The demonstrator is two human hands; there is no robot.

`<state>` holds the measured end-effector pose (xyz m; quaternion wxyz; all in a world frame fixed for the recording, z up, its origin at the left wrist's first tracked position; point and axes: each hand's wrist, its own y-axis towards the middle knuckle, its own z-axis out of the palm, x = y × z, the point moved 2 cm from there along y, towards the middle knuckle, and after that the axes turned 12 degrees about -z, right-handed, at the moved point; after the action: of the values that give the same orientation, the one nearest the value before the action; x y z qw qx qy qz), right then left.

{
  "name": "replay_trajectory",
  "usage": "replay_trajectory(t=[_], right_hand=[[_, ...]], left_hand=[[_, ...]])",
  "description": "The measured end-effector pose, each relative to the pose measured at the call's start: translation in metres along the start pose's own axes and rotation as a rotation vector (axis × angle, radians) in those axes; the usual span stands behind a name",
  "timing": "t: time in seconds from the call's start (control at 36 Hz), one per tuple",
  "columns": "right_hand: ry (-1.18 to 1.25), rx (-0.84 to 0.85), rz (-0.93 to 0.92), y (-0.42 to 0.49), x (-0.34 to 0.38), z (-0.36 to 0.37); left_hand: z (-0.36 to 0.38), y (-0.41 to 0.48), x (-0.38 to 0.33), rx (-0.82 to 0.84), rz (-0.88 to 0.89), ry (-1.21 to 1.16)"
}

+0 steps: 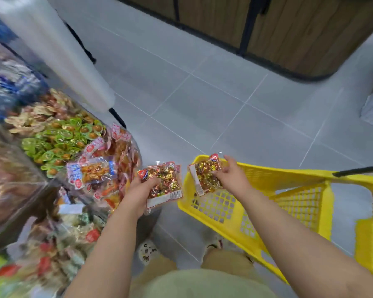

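The light is bright and even, with only soft shadows on the floor [202, 87]. The snack piles [30, 147] on the left look smeared and blurry. Straight lines bend near the edges.

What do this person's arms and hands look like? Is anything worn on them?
Both arms are bare as far as the picture shows: no sleeves appear. The left hand and the right hand wear no gloves, and no watch, bracelet or ring is visible on the wrists or fingers.
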<state>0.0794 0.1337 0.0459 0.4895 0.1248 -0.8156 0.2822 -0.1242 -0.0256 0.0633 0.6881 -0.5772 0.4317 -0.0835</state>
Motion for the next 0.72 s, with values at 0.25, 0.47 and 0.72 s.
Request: replay_trajectory(t=[0.25, 0.47, 0.72], right_hand=[[-0.026, 0.148, -0.25, 0.0, 0.151, 0.116], [0.357, 0.382, -0.163, -0.022, 0.259, 0.24], [-0.197, 0.511, -0.669, -0.033, 0.334, 0.345]], left_hand=[[-0.154, -0.045, -0.052, -0.155, 0.186, -0.033], [-0.306, -0.092, -0.087, -0.344, 0.36, -0.192], [-0.434, -0.141, -0.101, -0.508, 0.461, -0.377]])
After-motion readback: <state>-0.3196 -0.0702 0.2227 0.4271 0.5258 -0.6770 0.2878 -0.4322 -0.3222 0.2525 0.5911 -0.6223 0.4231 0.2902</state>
